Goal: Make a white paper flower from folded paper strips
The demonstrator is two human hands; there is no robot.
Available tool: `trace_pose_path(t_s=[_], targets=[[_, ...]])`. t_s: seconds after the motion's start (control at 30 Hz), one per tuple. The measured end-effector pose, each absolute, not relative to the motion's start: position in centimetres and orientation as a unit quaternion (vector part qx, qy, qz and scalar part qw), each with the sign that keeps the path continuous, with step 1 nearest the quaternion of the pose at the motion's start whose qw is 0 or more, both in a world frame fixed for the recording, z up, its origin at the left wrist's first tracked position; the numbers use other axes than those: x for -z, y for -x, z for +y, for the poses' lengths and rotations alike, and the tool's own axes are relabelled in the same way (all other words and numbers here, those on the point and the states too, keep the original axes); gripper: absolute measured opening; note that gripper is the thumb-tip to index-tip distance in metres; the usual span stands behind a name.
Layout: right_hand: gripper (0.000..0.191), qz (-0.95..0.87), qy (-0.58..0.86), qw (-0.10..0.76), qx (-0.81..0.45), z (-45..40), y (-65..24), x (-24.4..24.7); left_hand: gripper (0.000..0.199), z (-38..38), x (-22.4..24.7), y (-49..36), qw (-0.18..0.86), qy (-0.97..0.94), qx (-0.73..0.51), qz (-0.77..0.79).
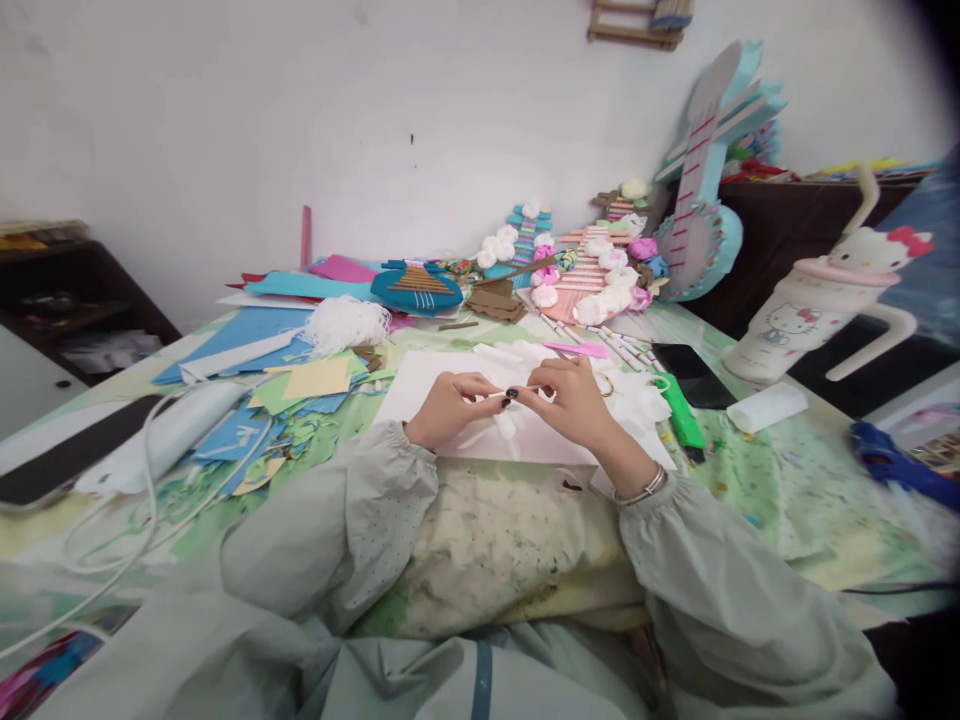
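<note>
Over a white sheet of paper [409, 385], my left hand [456, 410] and my right hand [568, 400] meet, thumbs nearly touching. Both are closed in a pinch on a thin pale strip [517, 391], whose kind is too small to make out. Just below the fingertips lies a small white paper piece [507, 427]. Crumpled white crepe paper [645, 398] spreads beside and behind my right hand. A pink strip [576, 350] lies beyond it.
Cut paper scraps [315, 380] and a white cable [152, 480] lie left. Rightward are a green glue gun or cutter-like tool [681, 415], a phone [691, 375], a white roll [769, 407] and a tumbler [810, 318]. Paper-craft instruments [581, 275] stand along the wall.
</note>
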State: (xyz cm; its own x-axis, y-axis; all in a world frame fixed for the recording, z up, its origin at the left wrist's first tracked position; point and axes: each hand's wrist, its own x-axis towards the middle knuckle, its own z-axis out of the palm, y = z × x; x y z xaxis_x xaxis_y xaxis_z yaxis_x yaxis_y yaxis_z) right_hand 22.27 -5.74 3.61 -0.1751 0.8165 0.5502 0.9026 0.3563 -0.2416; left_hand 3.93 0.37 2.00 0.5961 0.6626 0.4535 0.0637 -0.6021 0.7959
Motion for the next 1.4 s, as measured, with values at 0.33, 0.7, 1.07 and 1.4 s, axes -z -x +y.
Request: trace_pose_path(t_s=[0.33, 0.7, 1.07, 1.4], targets=[[0.042, -0.739, 0.585, 0.330, 0.054, -5.86, -21.80, -3.64, 0.012, 0.17, -1.73, -4.12, 0.368, -0.800, -0.416, 0.226], [0.047, -0.726, 0.599, 0.334, 0.050, -5.68, -21.96, -3.70, 0.021, 0.31, -1.84, -3.99, 0.423, -0.772, -0.421, 0.217], [0.045, -0.713, 0.600, 0.361, 0.045, -5.64, -22.07, -3.67, 0.030, 0.45, -1.49, -4.13, 0.573, -0.689, -0.378, 0.232], [0.033, -0.702, 0.604, 0.377, 0.018, -5.52, -21.90, -3.41, 0.020, 0.18, -2.04, -4.19, 0.596, -0.669, -0.379, 0.231]])
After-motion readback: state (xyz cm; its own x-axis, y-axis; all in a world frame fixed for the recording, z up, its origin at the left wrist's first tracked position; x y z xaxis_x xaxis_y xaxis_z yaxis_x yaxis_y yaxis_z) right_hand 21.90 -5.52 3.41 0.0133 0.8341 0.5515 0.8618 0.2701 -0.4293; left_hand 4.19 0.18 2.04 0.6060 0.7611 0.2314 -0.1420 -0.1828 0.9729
